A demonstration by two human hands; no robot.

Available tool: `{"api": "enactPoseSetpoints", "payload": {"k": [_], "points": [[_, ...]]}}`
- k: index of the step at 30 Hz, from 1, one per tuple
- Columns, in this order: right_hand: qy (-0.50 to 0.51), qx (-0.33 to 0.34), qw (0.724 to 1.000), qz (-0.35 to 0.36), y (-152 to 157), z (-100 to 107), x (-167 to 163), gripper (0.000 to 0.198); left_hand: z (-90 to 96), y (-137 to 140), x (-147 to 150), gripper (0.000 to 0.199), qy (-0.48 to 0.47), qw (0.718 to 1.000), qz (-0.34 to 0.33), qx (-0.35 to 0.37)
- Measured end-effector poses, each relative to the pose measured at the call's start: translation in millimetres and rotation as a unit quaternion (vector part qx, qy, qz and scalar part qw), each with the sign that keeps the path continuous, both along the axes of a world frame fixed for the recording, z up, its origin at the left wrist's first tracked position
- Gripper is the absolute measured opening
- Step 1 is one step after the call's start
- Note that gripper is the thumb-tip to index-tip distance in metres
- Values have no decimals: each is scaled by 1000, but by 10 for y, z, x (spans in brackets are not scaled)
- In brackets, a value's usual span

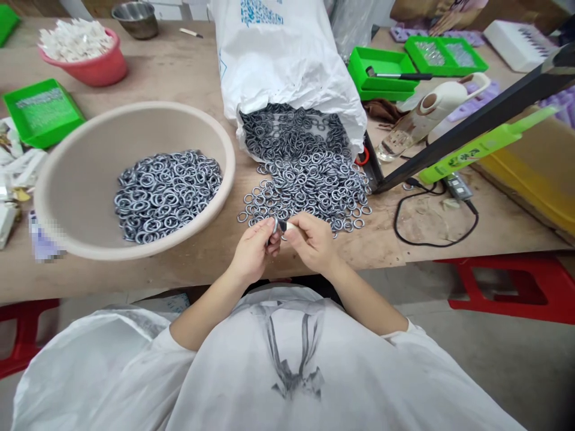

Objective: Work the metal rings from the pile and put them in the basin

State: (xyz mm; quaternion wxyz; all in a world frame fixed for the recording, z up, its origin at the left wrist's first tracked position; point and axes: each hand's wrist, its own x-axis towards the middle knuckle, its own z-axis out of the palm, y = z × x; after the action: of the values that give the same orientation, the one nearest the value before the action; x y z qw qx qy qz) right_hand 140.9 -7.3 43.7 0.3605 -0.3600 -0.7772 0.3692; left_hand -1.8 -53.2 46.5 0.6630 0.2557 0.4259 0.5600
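Observation:
My left hand (254,251) is closed with a dark grey ring (275,226) pinched upright at its fingertips. My right hand (314,244) is closed on a small white-handled tool (290,226), whose dark end meets the ring; its exact kind cannot be made out. Just beyond my hands, a heap of loose grey rings (309,185) spills from the mouth of a white sack (287,78) lying on its side. To the left stands a wide beige basin (76,179) with a pile of similar rings (166,194) inside it.
At the back left are a pink bowl (103,69) of white pieces, a metal bowl (136,21) and a green tray (54,134). A black bar (467,123) slants up on the right, near a bottle (417,117) and a black cable (399,221). Another person's hand (444,23) shows at the far right.

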Motion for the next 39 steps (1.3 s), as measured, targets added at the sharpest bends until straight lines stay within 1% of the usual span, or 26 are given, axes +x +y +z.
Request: {"api": "enactPoseSetpoints", "payload": {"k": [1, 3, 6, 9, 11, 13, 14, 16, 18, 20, 22, 25, 26, 27, 28, 29, 30, 31, 32, 33, 34, 35, 36, 37, 38, 39], "points": [[-25, 21, 999, 10, -16, 18, 8, 36, 12, -6, -3, 40, -5, 1000, 7, -5], [-60, 44, 997, 19, -51, 53, 13, 38, 20, -11, -5, 39, -8, 1000, 19, -16], [-76, 53, 995, 21, -84, 83, 4, 40, 12, -14, -2, 37, -7, 1000, 21, -22], [-85, 54, 995, 21, -46, 56, 13, 39, 9, -42, 15, 40, -17, 1000, 8, -13], [-93, 35, 995, -14, 35, 3, 45, 41, 20, -86, 28, 42, -17, 999, -29, -1], [-101, 6, 992, -75, 143, -62, 80, 43, 32, -140, 24, 43, -14, 997, -79, 8], [-105, -4, 989, -101, 195, -92, 87, 44, 32, -166, 7, 44, -13, 996, -91, 12], [-129, -7, 985, -111, 277, -131, 54, 44, 10, -209, -60, 43, -9, 997, -77, 16], [-183, 12, 980, -76, 323, -145, -68, 41, -38, -247, -160, 39, 7, 999, -40, 11], [-257, 48, 965, -20, 348, -149, -279, 35, -93, -292, -260, 33, 23, 999, -32, -5], [-335, 85, 937, 40, 374, -165, -539, 30, -132, -343, -330, 27, 23, 999, -47, -16], [-421, 111, 894, 102, 436, -208, -885, 27, -151, -400, -385, 30, 8, 998, -55, -26], [-433, 115, 887, 111, 460, -221, -956, 27, -151, -407, -400, 28, 3, 998, -48, -33], [-434, 115, 886, 114, 483, -229, -995, 27, -151, -407, -418, 25, 0, 998, -37, -42], [-423, 111, 893, 111, 504, -232, -1002, 26, -152, -400, -437, 22, -3, 998, -24, -51], [-399, 99, 906, 101, 521, -228, -977, 25, -155, -388, -457, 20, -7, 998, -11, -58], [-360, 77, 925, 90, 529, -218, -924, 22, -163, -370, -474, 21, -9, 998, 3, -64], [-305, 41, 948, 82, 527, -202, -851, 19, -174, -347, -485, 23, -9, 997, 19, -69], [-236, -12, 969, 79, 511, -180, -765, 18, -191, -321, -485, 26, -5, 997, 38, -73], [-156, -78, 981, 85, 480, -156, -676, 22, -211, -291, -474, 29, 4, 995, 59, -75], [-73, -155, 980, 100, 434, -130, -590, 28, -234, -258, -451, 33, 18, 994, 79, -72], [4, -226, 967, 114, 376, -106, -515, 33, -258, -224, -416, 36, 36, 993, 94, -63], [65, -285, 948, 124, 310, -86, -453, 37, -280, -190, -373, 39, 57, 992, 100, -48], [107, -327, 930, 127, 242, -71, -406, 41, -298, -156, -324, 42, 78, 992, 97, -29], [135, -352, 918, 123, 177, -64, -371, 43, -308, -125, -273, 44, 95, 992, 86, -10], [152, -359, 914, 111, 121, -63, -345, 43, -310, -98, -223, 45, 106, 992, 74, 4]]}}
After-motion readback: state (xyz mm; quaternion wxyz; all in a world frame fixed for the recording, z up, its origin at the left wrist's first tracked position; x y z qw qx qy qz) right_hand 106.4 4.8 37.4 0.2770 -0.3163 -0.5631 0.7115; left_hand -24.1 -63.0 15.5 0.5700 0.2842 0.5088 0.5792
